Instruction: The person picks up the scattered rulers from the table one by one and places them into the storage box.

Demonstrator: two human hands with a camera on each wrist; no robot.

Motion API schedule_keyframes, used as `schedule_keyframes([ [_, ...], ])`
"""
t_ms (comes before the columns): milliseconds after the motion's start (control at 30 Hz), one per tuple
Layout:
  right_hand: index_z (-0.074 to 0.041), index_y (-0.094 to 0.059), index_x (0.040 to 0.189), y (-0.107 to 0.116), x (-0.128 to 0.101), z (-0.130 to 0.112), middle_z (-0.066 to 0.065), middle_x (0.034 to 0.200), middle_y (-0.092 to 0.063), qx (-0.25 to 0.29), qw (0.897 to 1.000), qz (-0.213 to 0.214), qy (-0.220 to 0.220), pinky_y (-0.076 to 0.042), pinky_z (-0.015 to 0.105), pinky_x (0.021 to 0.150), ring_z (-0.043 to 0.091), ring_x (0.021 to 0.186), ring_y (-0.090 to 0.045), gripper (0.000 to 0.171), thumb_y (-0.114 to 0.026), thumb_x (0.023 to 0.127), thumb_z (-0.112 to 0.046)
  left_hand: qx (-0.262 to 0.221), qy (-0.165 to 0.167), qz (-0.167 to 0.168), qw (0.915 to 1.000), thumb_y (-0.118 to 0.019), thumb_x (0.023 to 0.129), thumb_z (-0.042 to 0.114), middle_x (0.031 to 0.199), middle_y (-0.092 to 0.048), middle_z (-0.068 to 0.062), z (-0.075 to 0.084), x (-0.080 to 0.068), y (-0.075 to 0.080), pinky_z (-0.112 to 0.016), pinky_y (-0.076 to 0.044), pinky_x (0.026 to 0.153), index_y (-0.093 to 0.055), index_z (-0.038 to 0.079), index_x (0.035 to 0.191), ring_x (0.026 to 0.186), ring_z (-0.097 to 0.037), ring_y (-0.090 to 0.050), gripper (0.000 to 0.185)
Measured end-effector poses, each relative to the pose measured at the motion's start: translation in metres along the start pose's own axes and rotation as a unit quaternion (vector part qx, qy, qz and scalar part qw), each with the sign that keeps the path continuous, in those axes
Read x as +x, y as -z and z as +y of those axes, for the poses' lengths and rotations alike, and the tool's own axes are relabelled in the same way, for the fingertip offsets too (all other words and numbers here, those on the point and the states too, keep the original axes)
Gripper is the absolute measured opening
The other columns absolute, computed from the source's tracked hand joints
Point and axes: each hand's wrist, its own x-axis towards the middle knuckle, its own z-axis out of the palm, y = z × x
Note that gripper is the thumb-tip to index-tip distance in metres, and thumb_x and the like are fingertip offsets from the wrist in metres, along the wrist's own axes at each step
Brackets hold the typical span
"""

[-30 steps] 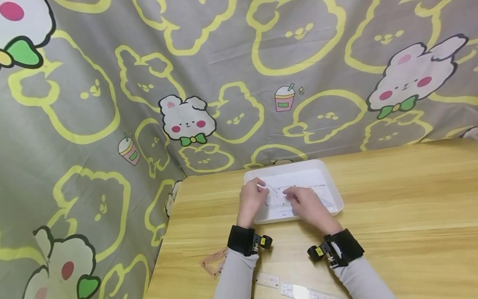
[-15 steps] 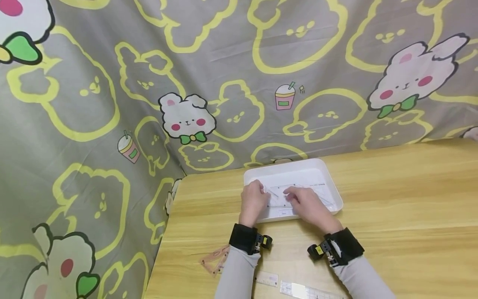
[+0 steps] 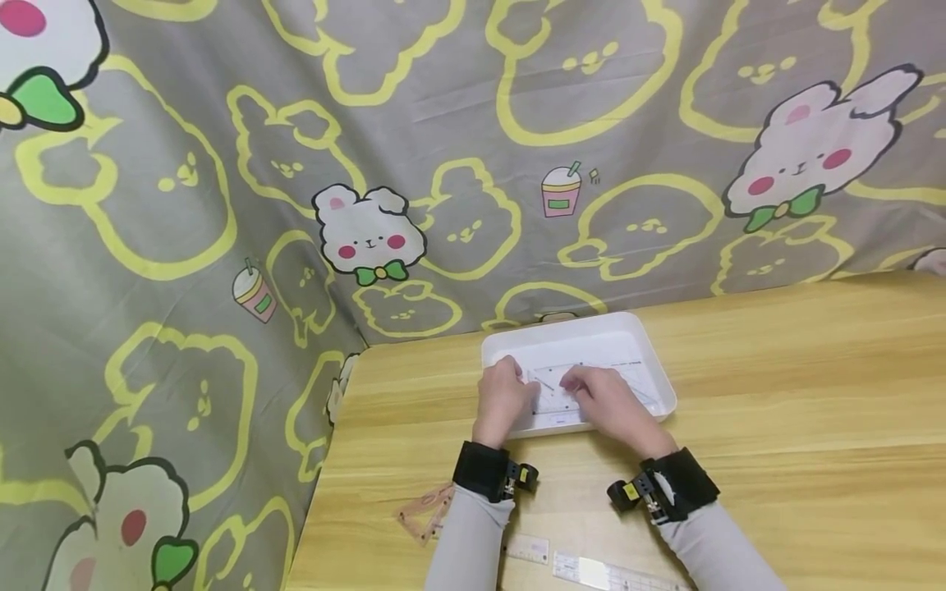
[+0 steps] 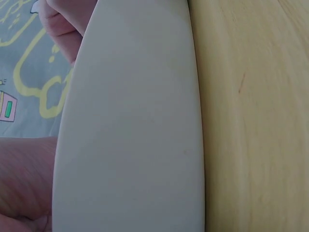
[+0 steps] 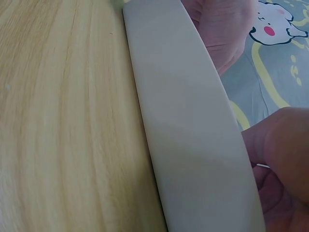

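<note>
A white tray point(image 3: 584, 324) stands on the wooden table point(image 3: 776, 386) and holds clear plastic rulers. Both hands reach into it. My left hand point(image 3: 517, 386) has its fingers curled at the left edge of a clear set square point(image 3: 550, 394). My right hand point(image 3: 572, 384) lies over the same set square from the right, fingertips pinching it. The wrist views show mostly the tray's outer wall point(image 4: 130, 135) point(image 5: 188, 121). My right hand point(image 5: 285, 164) shows there with a thin clear edge between its fingers.
A pink set square point(image 3: 427, 510) lies on the table near the left front edge. Two clear rulers point(image 3: 528, 548) point(image 3: 613, 574) lie by my forearms. A patterned cloth point(image 3: 369, 164) hangs behind and left of the table. Bare wood stretches to the right.
Both hands stay in the tray on the clear set square. They have drawn slightly closer together, and the set square has shifted a little under them.
</note>
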Motion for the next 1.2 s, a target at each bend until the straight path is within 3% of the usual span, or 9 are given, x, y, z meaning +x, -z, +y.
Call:
schedule_keyframes([
  [333,0.002,-0.074,0.108,0.0,0.001,0.004,0.018,0.109,-0.075,0.009,1.0,0.001,-0.001,-0.054,0.057,0.096,0.041,0.108,-0.07,0.026,-0.055,0.092,0.009,-0.011,-0.005,-0.028,0.9995,-0.083,0.087,0.016,0.08,-0.06,-0.004,0.003,-0.001,-0.002,-0.032,-0.045,0.065,-0.064,0.004,0.091,0.075,-0.021,-0.056,0.023],
  [767,0.002,-0.073,0.112,0.011,0.001,-0.003,0.019,0.11,-0.075,0.008,1.0,-0.004,0.019,-0.054,0.057,0.095,0.04,0.107,-0.07,0.028,-0.055,0.091,0.009,-0.019,-0.02,-0.027,0.9992,-0.083,0.088,0.017,0.078,-0.06,-0.003,0.006,0.001,0.003,-0.031,-0.045,0.067,-0.066,0.002,0.095,0.073,-0.019,-0.055,0.024],
  [900,0.003,-0.072,0.114,0.028,-0.003,-0.019,0.018,0.109,-0.075,-0.008,0.999,-0.012,0.038,-0.056,0.054,0.091,0.035,0.1,-0.071,0.03,-0.054,0.091,0.008,-0.035,-0.043,-0.021,0.9983,-0.082,0.09,0.021,0.081,-0.067,-0.004,0.012,-0.001,0.016,-0.03,-0.047,0.067,-0.068,0.0,0.103,0.073,-0.019,-0.06,0.028],
  [1033,0.001,-0.072,0.11,0.044,-0.009,-0.04,0.012,0.101,-0.076,-0.021,0.998,-0.032,0.051,-0.058,0.049,0.085,0.025,0.09,-0.07,0.02,-0.061,0.094,0.002,-0.056,-0.078,-0.023,0.9952,-0.081,0.092,0.023,0.089,-0.073,-0.004,0.021,-0.008,0.032,-0.03,-0.052,0.071,-0.069,0.003,0.108,0.081,-0.019,-0.068,0.028],
  [1200,-0.008,-0.073,0.094,0.061,-0.031,-0.063,-0.004,0.087,-0.071,-0.04,0.992,-0.095,0.071,-0.057,0.039,0.079,0.013,0.082,-0.065,0.002,-0.073,0.093,-0.01,-0.091,-0.144,-0.072,0.9827,-0.079,0.094,0.023,0.096,-0.075,-0.003,0.034,-0.02,0.045,-0.027,-0.056,0.077,-0.068,0.008,0.111,0.089,-0.016,-0.072,0.025],
])
